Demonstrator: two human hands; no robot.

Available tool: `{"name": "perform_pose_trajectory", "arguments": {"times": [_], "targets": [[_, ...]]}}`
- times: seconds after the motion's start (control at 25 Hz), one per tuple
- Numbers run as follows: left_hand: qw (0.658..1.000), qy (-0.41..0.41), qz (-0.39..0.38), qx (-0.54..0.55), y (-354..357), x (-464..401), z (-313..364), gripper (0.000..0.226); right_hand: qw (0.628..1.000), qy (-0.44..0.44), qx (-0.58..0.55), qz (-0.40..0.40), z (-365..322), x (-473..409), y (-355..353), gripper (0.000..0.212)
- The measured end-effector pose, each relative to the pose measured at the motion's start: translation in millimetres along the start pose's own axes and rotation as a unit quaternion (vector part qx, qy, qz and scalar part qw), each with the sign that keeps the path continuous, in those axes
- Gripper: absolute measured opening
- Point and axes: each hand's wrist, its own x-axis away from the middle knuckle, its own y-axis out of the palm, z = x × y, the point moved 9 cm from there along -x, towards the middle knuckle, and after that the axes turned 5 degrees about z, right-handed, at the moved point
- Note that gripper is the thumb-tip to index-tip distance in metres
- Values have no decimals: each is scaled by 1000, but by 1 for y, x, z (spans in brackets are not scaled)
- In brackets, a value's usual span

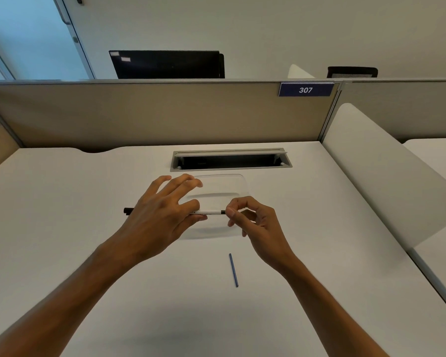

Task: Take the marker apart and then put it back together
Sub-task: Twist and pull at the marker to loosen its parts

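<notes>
Head view, office desk: marker (209, 212) held level above the white desk (88, 253), pinched between thumb and forefinger of the left hand (155, 217) around the middle of its white barrel, remaining fingers (180, 182) splayed loose. Right hand (252, 222) closed in a fingertip pinch on the dark end piece at the barrel's right end, other fingers curled in. Black cap end (127, 210) jutting out past the left hand. Slim blue rod (233, 270), probably the ink core, lying loose on the desk nearer the wearer, well apart from both hands.

Marker judged light, stiff and thin, smooth plastic and likely slippery; best held firmly mid-barrel, as here, with the small end piece worked by fingertips alone. Core judged slender and easy to roll or bend; safest lifted near its middle and fed in straight.

Clear shallow plastic tray (232, 181) with rounded corners just beyond the hands. Grey metal cable slot (231, 159) set into the matte desk behind it, beige fabric partition (139, 114) with plate reading 307 (305, 89) beyond.
</notes>
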Motion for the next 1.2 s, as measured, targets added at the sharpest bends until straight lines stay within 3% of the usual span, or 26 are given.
{"name": "perform_pose_trajectory", "arguments": {"times": [0.2,0.44,0.88,1.2], "targets": [[1000,5,9,4,1,0,2,35,1000,22,13,-8,6,2,0,10],[1000,6,11,2,2,0,2,33,999,-6,42,4,-1,0,0,33],[1000,2,9,12,3,1,0,32,1000,7,26,-8,0,3,-11,9],[1000,6,11,12,5,-1,1,43,998,1,60,18,-1,4,-12,31]]}}
